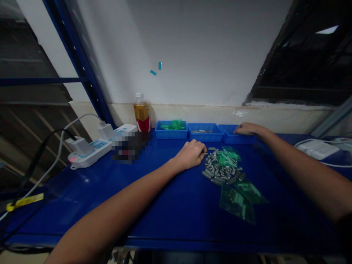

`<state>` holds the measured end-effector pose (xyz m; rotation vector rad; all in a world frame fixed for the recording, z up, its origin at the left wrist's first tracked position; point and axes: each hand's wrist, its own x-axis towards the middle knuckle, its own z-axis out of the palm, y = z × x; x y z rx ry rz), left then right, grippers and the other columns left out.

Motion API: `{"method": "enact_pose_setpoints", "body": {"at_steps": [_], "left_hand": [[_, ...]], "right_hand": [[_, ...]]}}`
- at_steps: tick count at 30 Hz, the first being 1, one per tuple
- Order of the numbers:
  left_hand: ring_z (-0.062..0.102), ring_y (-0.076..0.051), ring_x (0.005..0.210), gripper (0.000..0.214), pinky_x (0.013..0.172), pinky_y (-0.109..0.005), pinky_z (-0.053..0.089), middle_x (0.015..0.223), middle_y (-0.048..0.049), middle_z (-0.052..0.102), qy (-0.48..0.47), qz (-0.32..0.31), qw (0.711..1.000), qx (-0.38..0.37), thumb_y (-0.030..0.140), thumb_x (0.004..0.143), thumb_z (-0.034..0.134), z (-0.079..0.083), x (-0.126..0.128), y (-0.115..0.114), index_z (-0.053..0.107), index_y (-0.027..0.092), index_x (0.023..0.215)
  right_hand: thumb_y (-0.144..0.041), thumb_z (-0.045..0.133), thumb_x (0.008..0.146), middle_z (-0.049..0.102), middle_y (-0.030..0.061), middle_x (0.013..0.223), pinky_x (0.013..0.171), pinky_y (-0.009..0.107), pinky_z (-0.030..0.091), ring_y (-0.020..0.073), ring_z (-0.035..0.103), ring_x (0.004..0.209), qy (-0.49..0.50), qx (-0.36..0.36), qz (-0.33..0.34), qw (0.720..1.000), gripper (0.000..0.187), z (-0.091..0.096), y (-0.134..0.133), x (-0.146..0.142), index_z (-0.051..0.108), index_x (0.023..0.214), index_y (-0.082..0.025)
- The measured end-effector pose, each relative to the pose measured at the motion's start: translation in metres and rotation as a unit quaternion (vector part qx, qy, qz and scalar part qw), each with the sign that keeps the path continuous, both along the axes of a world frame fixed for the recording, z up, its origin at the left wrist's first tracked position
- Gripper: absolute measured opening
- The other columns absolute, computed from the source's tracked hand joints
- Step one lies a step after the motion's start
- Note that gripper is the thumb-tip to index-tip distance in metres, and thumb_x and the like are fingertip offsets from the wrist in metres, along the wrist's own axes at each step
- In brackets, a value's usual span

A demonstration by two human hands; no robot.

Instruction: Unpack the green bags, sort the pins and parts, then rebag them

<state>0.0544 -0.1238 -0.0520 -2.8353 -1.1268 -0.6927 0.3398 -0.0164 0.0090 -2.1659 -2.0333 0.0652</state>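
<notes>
A pixelated patch (pixel 129 148) blots out whatever lies at 9 to 10 o'clock of the pile of metal pieces (pixel 220 171), and the lower part of the bottle (pixel 142 113) beyond it fades into shadow. The right hand (pixel 246 128) hides part of the right blue tray (pixel 233 139); that tray's contents cannot be made out. Both arms run out of the frame.

The bench (pixel 165 209) is glossy dark blue, backed by a pale wall (pixel 192 55) with a dark window (pixel 308 62) between 1 and 2 o'clock. From the pile, the left blue tray (pixel 170 135), with green pieces, sits at 10 o'clock, and the middle blue tray (pixel 206 138), with slim metal parts, at 11. One green bag (pixel 228 157) rests on the pile; two more lie at 4 and 5 o'clock.

The left hand (pixel 191 154) rests curled at the pile's 10 o'clock edge; the right dips its bent fingers into its tray at 1 o'clock. I cannot tell whether either grip holds anything.
</notes>
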Motion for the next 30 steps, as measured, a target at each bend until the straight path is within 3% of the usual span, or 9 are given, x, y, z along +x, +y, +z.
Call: {"method": "enact_pose_setpoints", "body": {"at_steps": [3, 7, 13, 17, 19, 23, 28, 30], "left_hand": [[0.051, -0.022, 0.093, 0.013, 0.079, -0.033, 0.042, 0.096, -0.0051, 0.062, -0.013, -0.012, 1.000, 0.007, 0.025, 0.087, 0.048, 0.000, 0.000, -0.001, 0.056, 0.018, 0.094], [0.051, -0.021, 0.090, 0.010, 0.080, -0.031, 0.043, 0.092, -0.0056, 0.062, -0.028, -0.033, 0.999, 0.016, 0.021, 0.086, 0.049, 0.001, 0.000, -0.001, 0.055, 0.017, 0.091], [0.050, -0.020, 0.087, 0.009, 0.080, -0.031, 0.042, 0.090, -0.0067, 0.060, -0.041, -0.057, 0.997, 0.021, 0.016, 0.084, 0.047, 0.003, -0.001, -0.003, 0.053, 0.016, 0.091], [0.049, -0.021, 0.090, 0.020, 0.080, -0.031, 0.043, 0.093, -0.0071, 0.059, -0.056, -0.046, 0.997, 0.021, 0.016, 0.083, 0.046, 0.003, -0.001, -0.004, 0.049, 0.015, 0.103], [0.049, -0.021, 0.090, 0.021, 0.080, -0.031, 0.043, 0.093, -0.0069, 0.059, -0.054, -0.044, 0.997, 0.019, 0.015, 0.083, 0.046, 0.003, 0.000, -0.004, 0.049, 0.016, 0.104], [0.049, -0.022, 0.091, 0.020, 0.081, -0.032, 0.043, 0.094, -0.0066, 0.058, -0.046, -0.037, 0.998, 0.018, 0.016, 0.083, 0.046, 0.003, 0.000, -0.005, 0.049, 0.016, 0.104], [0.048, -0.022, 0.090, 0.020, 0.080, -0.032, 0.043, 0.092, -0.0067, 0.059, -0.035, -0.028, 0.999, 0.019, 0.016, 0.083, 0.046, 0.003, 0.000, -0.004, 0.048, 0.016, 0.103], [0.048, -0.022, 0.090, 0.020, 0.080, -0.032, 0.043, 0.092, -0.0064, 0.059, -0.031, -0.029, 0.999, 0.018, 0.016, 0.083, 0.046, 0.002, -0.001, -0.004, 0.048, 0.016, 0.103]], "right_hand": [[-0.022, 0.062, 0.062, 0.066, 0.0076, 0.062, 0.057, 0.031, 0.046, 0.0222, 0.061, 0.060, 0.005, -0.113, 0.016, 0.993, 0.012, 0.007, 0.006, -0.009, 0.067, 0.055, -0.015], [-0.019, 0.060, 0.062, 0.065, 0.0090, 0.061, 0.054, 0.031, 0.045, 0.0228, 0.060, 0.060, -0.009, -0.159, 0.025, 0.987, 0.011, 0.007, 0.009, -0.019, 0.066, 0.053, -0.015], [-0.022, 0.062, 0.065, 0.068, 0.0106, 0.070, 0.060, 0.030, 0.046, 0.0235, 0.063, 0.068, -0.043, -0.088, 0.017, 0.995, 0.013, 0.008, 0.007, -0.025, 0.070, 0.066, -0.013], [-0.031, 0.050, 0.079, 0.068, 0.0176, 0.098, 0.071, 0.033, 0.046, 0.0278, 0.063, 0.091, -0.057, 0.038, 0.017, 0.998, 0.033, 0.014, -0.007, -0.042, 0.069, 0.097, -0.010], [-0.030, 0.042, 0.085, 0.066, 0.0148, 0.108, 0.079, 0.031, 0.044, 0.0253, 0.060, 0.100, -0.050, 0.073, 0.060, 0.994, 0.036, 0.015, -0.012, -0.061, 0.065, 0.107, -0.013], [-0.027, 0.053, 0.085, 0.068, 0.0049, 0.103, 0.082, 0.023, 0.043, 0.0171, 0.061, 0.095, -0.027, 0.038, 0.167, 0.985, 0.023, 0.009, -0.008, -0.106, 0.066, 0.102, -0.020], [-0.036, 0.056, 0.087, 0.065, 0.0044, 0.097, 0.080, 0.035, 0.049, 0.0163, 0.062, 0.088, -0.003, -0.025, 0.186, 0.982, 0.023, 0.000, 0.012, -0.138, 0.063, 0.094, -0.016], [-0.038, 0.053, 0.088, 0.066, 0.0037, 0.093, 0.077, 0.035, 0.050, 0.0152, 0.062, 0.083, 0.020, -0.027, 0.194, 0.980, 0.026, -0.002, 0.016, -0.141, 0.063, 0.093, -0.014]]}}
